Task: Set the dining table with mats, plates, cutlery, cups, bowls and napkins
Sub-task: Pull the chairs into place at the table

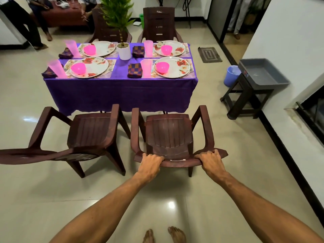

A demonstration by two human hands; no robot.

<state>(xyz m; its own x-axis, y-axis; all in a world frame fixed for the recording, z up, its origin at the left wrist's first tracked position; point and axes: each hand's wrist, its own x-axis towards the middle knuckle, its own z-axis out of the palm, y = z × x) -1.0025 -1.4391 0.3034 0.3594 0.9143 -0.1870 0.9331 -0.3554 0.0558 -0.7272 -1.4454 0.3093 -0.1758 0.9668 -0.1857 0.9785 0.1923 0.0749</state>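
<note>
With the left hand [152, 161] and right hand [211, 159] each curled tight over its top rail, the dark brown moulded plastic armchair [169, 132], facing the set purple-clothed tabletop [122, 67] beyond the hands, should prove light, stiff and easily slid.

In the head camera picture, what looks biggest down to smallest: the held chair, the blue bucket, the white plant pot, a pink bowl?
1. held chair
2. blue bucket and white plant pot: about alike; the bucket is partly hidden
3. pink bowl
</note>
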